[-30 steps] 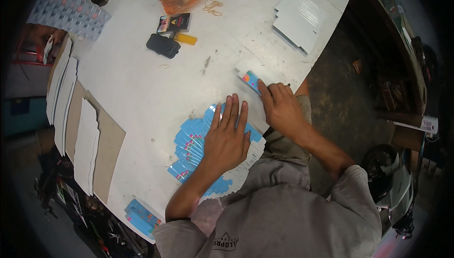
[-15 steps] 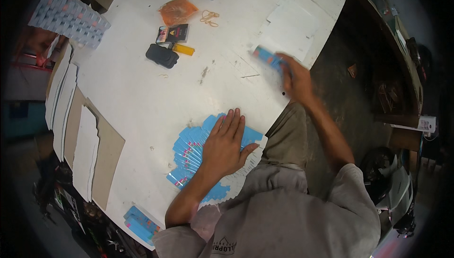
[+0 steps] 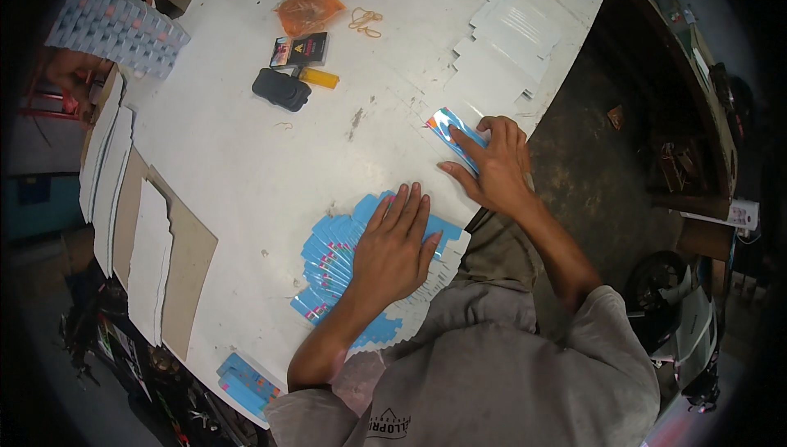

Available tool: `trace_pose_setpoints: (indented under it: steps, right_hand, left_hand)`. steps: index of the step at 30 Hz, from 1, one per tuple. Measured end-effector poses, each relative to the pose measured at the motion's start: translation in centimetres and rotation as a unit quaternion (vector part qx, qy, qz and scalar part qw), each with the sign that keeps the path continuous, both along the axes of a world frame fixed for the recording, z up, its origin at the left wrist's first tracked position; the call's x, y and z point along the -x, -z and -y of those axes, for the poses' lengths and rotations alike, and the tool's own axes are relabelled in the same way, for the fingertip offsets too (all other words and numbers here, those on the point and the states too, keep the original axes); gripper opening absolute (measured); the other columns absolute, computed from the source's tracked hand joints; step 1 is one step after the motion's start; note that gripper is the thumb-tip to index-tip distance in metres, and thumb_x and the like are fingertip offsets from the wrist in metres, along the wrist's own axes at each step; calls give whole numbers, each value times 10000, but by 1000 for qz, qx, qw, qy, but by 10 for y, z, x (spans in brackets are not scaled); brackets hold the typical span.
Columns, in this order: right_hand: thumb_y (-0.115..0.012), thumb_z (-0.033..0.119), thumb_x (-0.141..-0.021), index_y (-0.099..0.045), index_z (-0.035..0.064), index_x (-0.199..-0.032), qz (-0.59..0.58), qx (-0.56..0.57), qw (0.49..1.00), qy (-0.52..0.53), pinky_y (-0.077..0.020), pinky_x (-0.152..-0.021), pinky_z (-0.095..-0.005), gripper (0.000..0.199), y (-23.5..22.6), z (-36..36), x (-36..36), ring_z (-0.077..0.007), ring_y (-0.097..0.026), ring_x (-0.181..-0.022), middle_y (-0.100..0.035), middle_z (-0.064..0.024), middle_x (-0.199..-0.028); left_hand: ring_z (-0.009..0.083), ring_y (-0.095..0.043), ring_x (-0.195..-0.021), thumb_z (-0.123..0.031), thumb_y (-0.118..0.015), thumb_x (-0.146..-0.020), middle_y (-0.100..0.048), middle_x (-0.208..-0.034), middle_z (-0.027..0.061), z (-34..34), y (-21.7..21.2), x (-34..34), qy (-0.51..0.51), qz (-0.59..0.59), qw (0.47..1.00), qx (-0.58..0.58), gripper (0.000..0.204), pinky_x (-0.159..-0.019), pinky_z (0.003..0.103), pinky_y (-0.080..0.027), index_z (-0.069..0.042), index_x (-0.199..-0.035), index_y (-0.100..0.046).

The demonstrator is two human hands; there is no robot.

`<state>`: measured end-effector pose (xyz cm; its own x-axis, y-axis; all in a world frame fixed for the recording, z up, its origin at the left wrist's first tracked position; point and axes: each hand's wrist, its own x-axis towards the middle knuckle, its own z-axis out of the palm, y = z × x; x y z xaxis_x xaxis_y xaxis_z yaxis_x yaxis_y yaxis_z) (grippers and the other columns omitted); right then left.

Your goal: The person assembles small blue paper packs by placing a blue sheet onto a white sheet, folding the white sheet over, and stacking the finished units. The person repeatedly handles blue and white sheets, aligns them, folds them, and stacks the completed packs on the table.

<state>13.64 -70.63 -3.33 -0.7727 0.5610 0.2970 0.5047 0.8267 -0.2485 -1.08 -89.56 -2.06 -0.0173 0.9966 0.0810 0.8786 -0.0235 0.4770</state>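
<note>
Left hand (image 3: 395, 248) lies flat, fingers spread, on fanned blue cards (image 3: 328, 260); right hand (image 3: 492, 164) presses one blue card (image 3: 447, 129).

Left hand (image 3: 395, 248) flat, fingers spread; right hand (image 3: 492, 166) palm-down, forearm outstretched

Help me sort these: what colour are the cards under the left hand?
Light blue cards with small pink marks, in the head view.

We see the left hand (image 3: 393, 250) pressed flat, fingers spread, on a fanned spread of blue flat cartons (image 3: 336, 262) lying on the white table (image 3: 238, 160). The right hand (image 3: 492, 164) rests beside it, fingers on a single blue carton (image 3: 447, 129) near the table edge, with a stack of white blanks (image 3: 504, 45) beyond.
</note>
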Motion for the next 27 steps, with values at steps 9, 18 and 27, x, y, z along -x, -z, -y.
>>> trace_pose_setpoints:
  steps: [9, 18, 27]
  right_hand:
    - [-677, 71, -944, -708, 0, -1173, -58, 458, 887, -1, -550, -736, -469, 241, -20, 50, -4, -402, -733, -867, -712, -248, -911]
    - [-749, 243, -943, -668, 1, -1312, -88, -5, 994, 65, -478, -995, -511, 449, 11, -32, 1, -402, -612, -1177, -680, -200, -1202]
    - [-642, -51, -979, -663, -70, -1278, -123, 636, 760, -49, -550, -883, -304, 300, -28, 35, 0, -126, -679, -1040, -748, -174, -1143]
  left_hand:
    - [457, -309, -1547, -184, -614, -909, -334, -1654, 292, 2, -3, -6, 16, -97, 995, 7, 706, -1278, 567, -212, 87, -1531, -416]
    - [383, -372, -1527, -208, -668, -843, -376, -1649, 246, 4, -3, 1, 12, -40, 998, 36, 799, -1279, 539, -236, 75, -1547, -417]
    - [419, -247, -1588, -193, -651, -835, -283, -1683, 291, 2, -5, -1, -13, -43, 999, 20, 823, -1293, 579, -168, 107, -1553, -383]
